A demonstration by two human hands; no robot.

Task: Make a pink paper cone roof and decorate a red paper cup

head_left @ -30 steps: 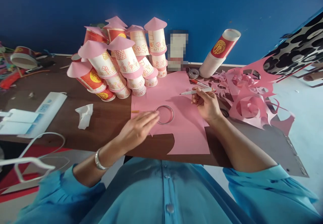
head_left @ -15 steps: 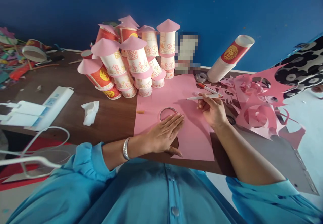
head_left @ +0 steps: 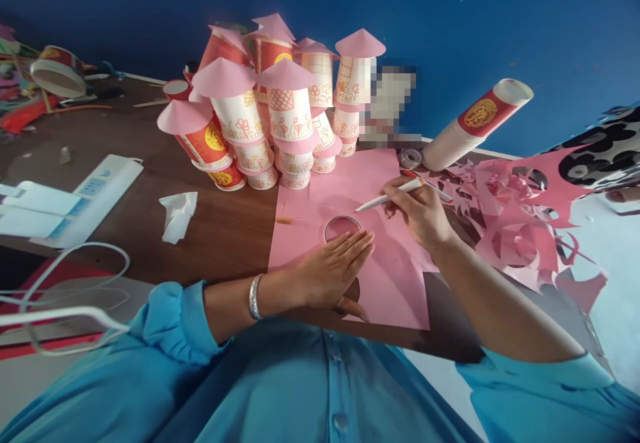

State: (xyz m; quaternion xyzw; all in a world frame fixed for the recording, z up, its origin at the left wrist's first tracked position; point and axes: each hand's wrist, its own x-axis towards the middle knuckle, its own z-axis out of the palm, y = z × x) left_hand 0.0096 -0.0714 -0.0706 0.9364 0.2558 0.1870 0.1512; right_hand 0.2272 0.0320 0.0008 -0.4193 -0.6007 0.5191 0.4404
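Note:
Pink paper (head_left: pixel 395 276) lies on the brown table in front of me. On it rests a thin metal ring (head_left: pixel 326 228), like a bangle. My left hand (head_left: pixel 333 270) is flat, fingers stretched out over the ring's near edge and covering part of it. In my right hand (head_left: pixel 417 213) a white marker (head_left: pixel 383 200) is gripped, its tip pointing left, close to the paper just beyond the ring. A small yellowish cap-like piece (head_left: pixel 284 220) sits on the paper to the left. A second marker with a red end (head_left: pixel 443 194) lies partly behind my right hand.
Paper-cup towers with pink cone roofs (head_left: pixel 287 103) stand at the back. Behind right leans a tall cup stack (head_left: pixel 460 136) beside a tape roll (head_left: pixel 411 158). Pink paper scraps (head_left: pixel 520 230) pile at right. A power strip (head_left: pixel 95 196), cables (head_left: pixel 75 246) and crumpled tissue (head_left: pixel 179 215) are at left.
My right hand has brought the marker's tip left and down, nearer the ring. The left hand keeps its place on the ring. The whole view has shifted slightly.

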